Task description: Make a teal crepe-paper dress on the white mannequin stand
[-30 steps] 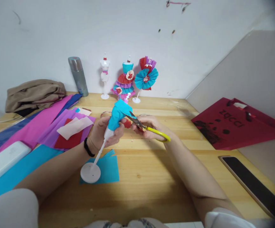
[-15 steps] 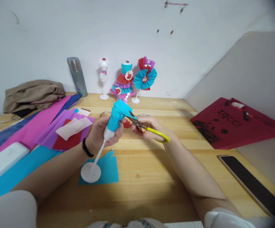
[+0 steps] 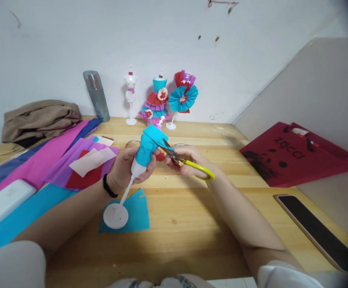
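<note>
My left hand (image 3: 125, 168) is wrapped round a small white dress-form mannequin (image 3: 115, 216), which leans with its round base toward me. Blue crepe paper (image 3: 146, 148) covers the mannequin's torso. In my right hand (image 3: 186, 158) is a pair of scissors with yellow handles (image 3: 199, 168). Their dark blades touch the loose edge of the blue paper at the mannequin's upper right. A flat piece of blue paper (image 3: 139, 212) lies on the table under the mannequin's base.
Three small mannequins stand at the wall: a bare one (image 3: 130, 96), a ruffled one (image 3: 158, 96), one with a blue rosette (image 3: 183, 98). Left are a flask (image 3: 97, 96), brown cloth (image 3: 41, 118) and coloured paper sheets (image 3: 59, 160). Right are a red bag (image 3: 296, 156) and a phone (image 3: 314, 228).
The scissors and both hands hold nearly the same place at the blue paper. The mannequin's base has risen slightly, and the whole view has shifted a little.
</note>
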`<state>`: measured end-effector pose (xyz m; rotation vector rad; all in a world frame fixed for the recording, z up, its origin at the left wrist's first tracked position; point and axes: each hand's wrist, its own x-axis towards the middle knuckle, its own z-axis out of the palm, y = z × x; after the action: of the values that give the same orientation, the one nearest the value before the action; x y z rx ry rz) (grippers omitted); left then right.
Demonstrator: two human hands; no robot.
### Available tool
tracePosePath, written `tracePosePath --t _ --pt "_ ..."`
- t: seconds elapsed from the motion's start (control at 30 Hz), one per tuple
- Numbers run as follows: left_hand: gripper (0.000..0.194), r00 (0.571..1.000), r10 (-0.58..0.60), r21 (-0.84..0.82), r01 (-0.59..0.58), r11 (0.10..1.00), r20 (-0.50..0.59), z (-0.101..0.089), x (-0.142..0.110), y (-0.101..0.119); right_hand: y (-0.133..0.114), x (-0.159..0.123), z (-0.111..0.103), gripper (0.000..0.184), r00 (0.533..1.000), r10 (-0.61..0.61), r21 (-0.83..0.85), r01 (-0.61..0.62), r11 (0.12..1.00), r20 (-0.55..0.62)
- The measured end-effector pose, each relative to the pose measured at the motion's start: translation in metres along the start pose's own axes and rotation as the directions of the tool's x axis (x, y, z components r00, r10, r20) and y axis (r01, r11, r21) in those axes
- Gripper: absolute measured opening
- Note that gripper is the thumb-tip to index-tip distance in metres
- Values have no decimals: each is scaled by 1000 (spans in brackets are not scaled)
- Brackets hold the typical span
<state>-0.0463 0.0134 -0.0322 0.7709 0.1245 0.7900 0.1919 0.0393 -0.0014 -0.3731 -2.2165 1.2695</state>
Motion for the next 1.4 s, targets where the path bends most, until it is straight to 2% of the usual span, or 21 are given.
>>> tracePosePath --t 0.27,0.47,0.9,1.23,1.4 --pt "41 1000 2 27 -1 1000 -31 1 0 0 9 0 3 56 991 -69 -59 62 996 -119" --pt "40 999 1 37 1 999 -52 2 1 0 1 -1 6 51 985 -24 -36 18 999 -174" --pt "40 999 7 41 -4 999 -54 1 0 0 4 -2 3 52 986 3 -28 -8 1000 -166" --pt "40 998 26 89 -21 996 -56 -3 0 0 6 -4 3 54 985 85 39 -80 996 -147" --pt "35 1000 17 45 -16 999 -22 0 1 2 -4 -3 1 57 996 85 1 -85 996 -32"
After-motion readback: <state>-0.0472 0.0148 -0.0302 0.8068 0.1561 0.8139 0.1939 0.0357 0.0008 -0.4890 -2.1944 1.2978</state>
